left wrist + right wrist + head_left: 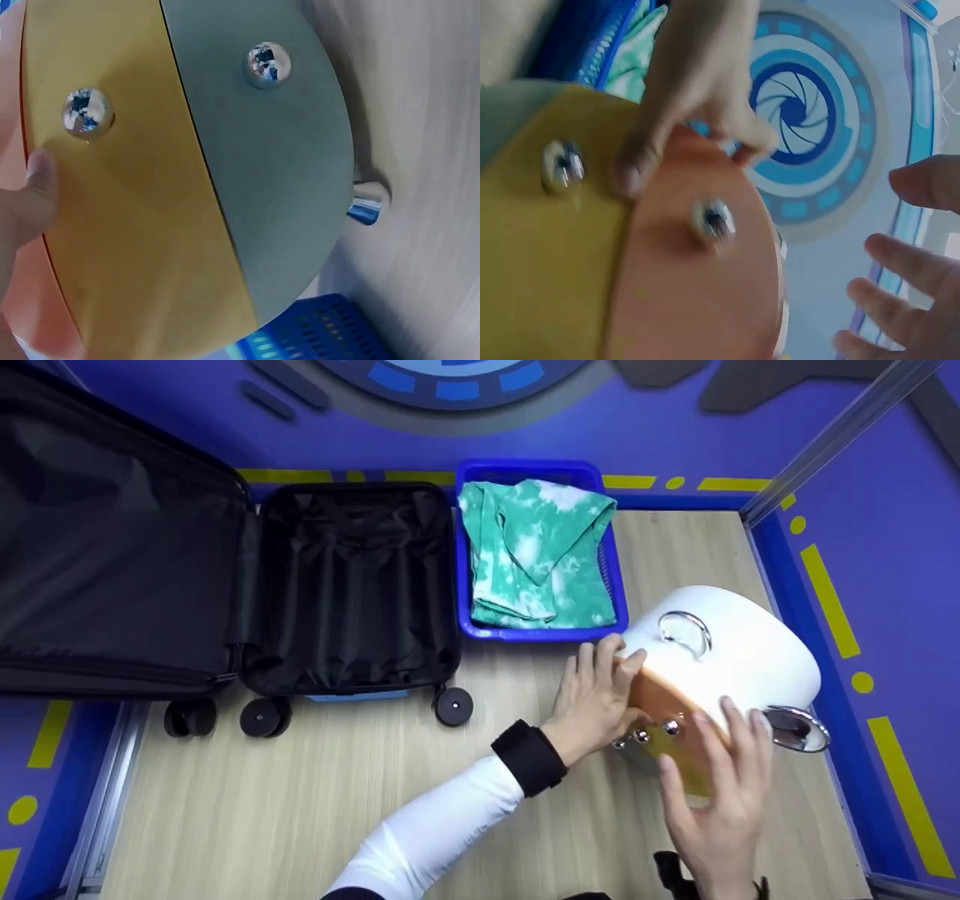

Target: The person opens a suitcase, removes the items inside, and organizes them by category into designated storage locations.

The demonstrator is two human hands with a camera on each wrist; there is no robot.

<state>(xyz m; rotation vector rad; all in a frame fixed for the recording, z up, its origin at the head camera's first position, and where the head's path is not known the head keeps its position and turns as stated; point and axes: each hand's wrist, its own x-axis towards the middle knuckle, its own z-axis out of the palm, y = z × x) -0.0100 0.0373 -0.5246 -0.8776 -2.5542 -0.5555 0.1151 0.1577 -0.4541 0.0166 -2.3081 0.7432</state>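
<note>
A white rounded drawer box [739,652] lies tilted at the right of the table, with chrome loops on its shell. Its front has pink, yellow and grey-green panels [142,225] with round silver knobs. My left hand [596,690] grips the front's edge, its thumb [634,169] on the face near the pink-yellow seam and its fingers over the rim. Spread fingers mark my right hand [724,802], beside the box's near side; the right wrist view shows it apart from the pink panel [697,300].
Left of the box, a blue basket [540,634] holds a folded green-and-white tie-dye cloth [536,547]. An open black suitcase [356,585] lies further left, its wheels [454,706] facing me. A blue wall [885,585] borders the table's right side.
</note>
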